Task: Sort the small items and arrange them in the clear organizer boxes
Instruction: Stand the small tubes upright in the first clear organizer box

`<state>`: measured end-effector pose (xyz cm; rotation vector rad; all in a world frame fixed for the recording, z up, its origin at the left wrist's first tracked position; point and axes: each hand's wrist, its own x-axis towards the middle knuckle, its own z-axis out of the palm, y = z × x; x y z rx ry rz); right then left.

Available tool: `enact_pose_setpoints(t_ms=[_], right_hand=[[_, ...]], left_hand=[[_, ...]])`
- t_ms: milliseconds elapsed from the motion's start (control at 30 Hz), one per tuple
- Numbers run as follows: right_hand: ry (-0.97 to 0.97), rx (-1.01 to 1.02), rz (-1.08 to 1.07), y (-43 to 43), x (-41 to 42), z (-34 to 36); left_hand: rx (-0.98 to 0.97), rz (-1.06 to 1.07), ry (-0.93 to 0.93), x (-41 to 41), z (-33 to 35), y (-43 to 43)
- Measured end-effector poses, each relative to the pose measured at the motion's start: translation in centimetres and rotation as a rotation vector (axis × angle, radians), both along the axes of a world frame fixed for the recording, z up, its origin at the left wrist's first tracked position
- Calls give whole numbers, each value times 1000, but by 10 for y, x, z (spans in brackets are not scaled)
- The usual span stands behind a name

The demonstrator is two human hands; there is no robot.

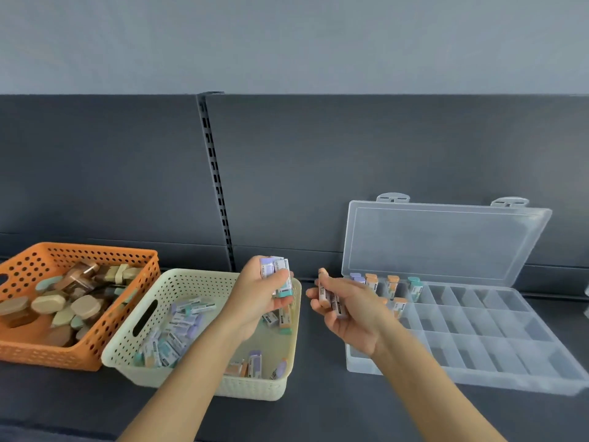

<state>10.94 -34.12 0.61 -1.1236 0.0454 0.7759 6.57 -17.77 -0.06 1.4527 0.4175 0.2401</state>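
Gripping a bundle of sleeved erasers (276, 275) above the cream basket (191, 277) of loose ones, the left hand (258, 303) curls round them; the right hand (350, 314) pinches a few more beside the open clear organizer box (497, 355) at right of frame, whose upper-left compartments hold several upright.

I count 1 orange basket (32, 352) and 1 cream basket (191, 277), so 2 baskets. There is 1 clear organizer box (510, 355)

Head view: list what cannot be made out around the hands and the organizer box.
Print on the erasers in the left hand: too small, blurred.
Near-left compartments of the organizer box: hidden behind the right hand.
Right end of the organizer box: cut off by the frame edge.
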Motion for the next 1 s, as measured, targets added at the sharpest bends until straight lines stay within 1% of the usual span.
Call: enact_pose_setpoints(t_ms=[67,167,267,333,467,600,733,867,1000], right_hand=[[0,-19,-89,-15,0,-4],[-37,-106,-210,-39,3,-10],[-70,-173,-281,-65,6,-14],[-142,-252,-300,-81,9,-15],[-357,-455,-359,-104,19,-19],[-511,-588,-382,-112,27,-24],[-745,-786,-366,-125,42,-30],[-865,-858,-331,-135,64,-28],[-1020,-962,-237,-130,82,-25]], left_hand=[[-33,-15,-7,6,3,-16],[-93,-24,-19,15,7,-41],[-133,-18,-1,22,6,-65],[-142,-20,20,25,3,-79],[-225,5,48,28,-5,-100],[-269,60,100,31,-18,-114],[-278,102,120,32,-31,-119],[-263,136,129,32,-38,-123],[-272,152,128,34,-44,-123]])
